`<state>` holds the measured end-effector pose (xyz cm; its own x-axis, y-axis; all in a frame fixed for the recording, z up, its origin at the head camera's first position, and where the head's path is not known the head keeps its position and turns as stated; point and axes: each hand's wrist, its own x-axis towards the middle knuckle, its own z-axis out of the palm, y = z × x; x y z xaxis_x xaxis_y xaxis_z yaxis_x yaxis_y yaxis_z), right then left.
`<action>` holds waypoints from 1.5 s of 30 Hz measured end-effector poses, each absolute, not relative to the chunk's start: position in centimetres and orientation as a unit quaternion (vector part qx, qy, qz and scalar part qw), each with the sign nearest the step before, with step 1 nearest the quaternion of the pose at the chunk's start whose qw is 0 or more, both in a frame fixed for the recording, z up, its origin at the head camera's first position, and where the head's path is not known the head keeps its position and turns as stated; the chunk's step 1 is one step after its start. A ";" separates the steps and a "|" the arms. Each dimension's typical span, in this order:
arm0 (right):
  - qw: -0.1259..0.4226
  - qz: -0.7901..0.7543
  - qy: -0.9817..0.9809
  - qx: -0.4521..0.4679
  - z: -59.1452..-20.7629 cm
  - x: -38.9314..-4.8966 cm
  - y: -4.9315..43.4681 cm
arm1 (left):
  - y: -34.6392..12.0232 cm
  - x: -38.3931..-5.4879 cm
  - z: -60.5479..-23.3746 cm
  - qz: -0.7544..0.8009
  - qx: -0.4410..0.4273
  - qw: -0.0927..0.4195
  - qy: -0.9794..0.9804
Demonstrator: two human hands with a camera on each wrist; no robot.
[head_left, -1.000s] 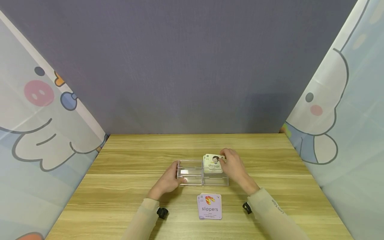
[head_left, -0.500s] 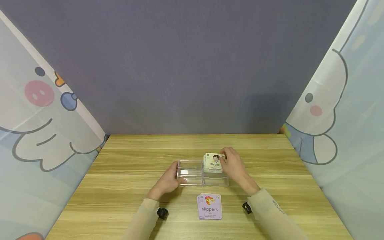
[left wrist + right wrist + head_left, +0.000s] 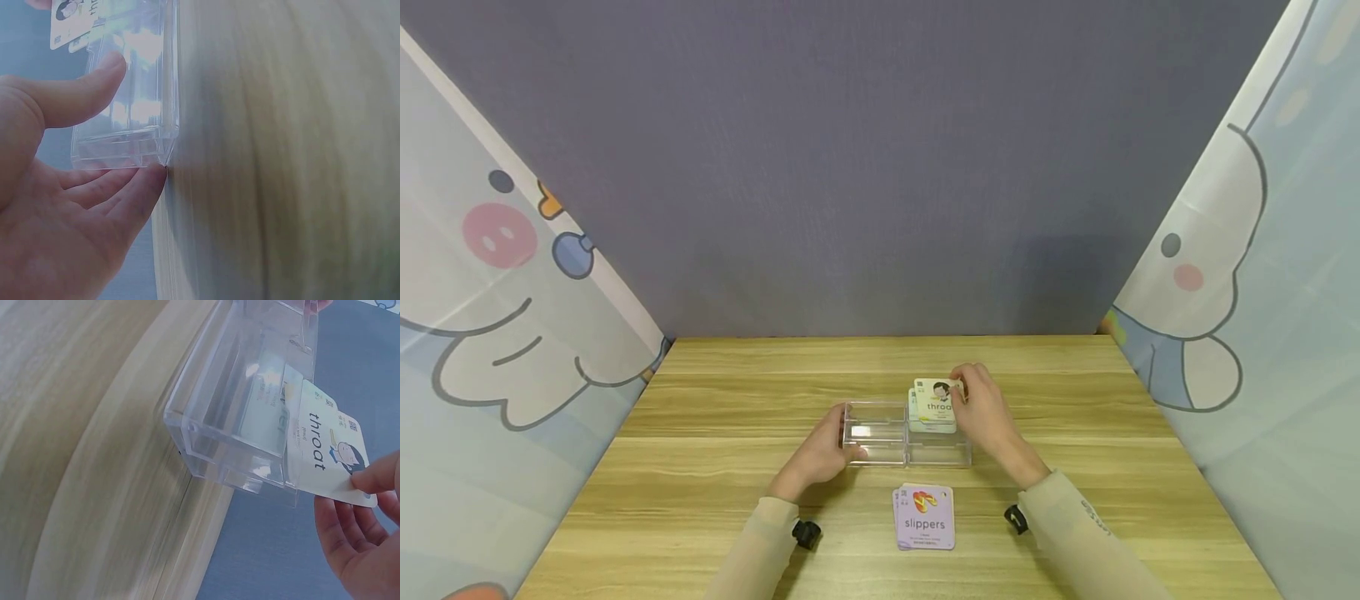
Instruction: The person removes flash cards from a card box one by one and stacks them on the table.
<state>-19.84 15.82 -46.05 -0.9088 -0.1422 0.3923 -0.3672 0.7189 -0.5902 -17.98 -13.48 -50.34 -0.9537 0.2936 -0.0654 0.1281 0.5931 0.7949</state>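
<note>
1. Higher than a second ago, the square cream card printed "throat" (image 3: 934,408) sits just right of centre in the head view, baring more of the pale card (image 3: 913,412) behind.
2. Reaching from lower right, the right hand (image 3: 988,417) pinches its right edge; from lower left, the left hand (image 3: 818,452) grips the clear plastic compartment box (image 3: 877,442).
3. Right wrist view shows fingers (image 3: 337,534) behind the "throat" card; only the head view shows the square purple "slippers" card (image 3: 925,527), lower centre.

Slippers card (image 3: 924,517) in front of rack (image 3: 906,445)
</note>
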 end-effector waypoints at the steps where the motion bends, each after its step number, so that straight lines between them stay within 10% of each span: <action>1: 0.165 0.349 -0.912 0.141 -46.0 -19.8 15.8 | -13.5 -18.0 -50.4 0.435 0.119 0.096 0.887; 45: 0.158 0.431 -0.877 0.146 -45.2 -19.7 16.4 | -13.5 -18.1 -50.6 0.429 0.125 0.090 0.890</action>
<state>-19.70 16.38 -45.20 -0.9075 -0.1189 0.4029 -0.3916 0.5867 -0.7088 -18.15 -13.49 -50.60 -0.9527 0.2993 -0.0535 0.1448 0.6012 0.7859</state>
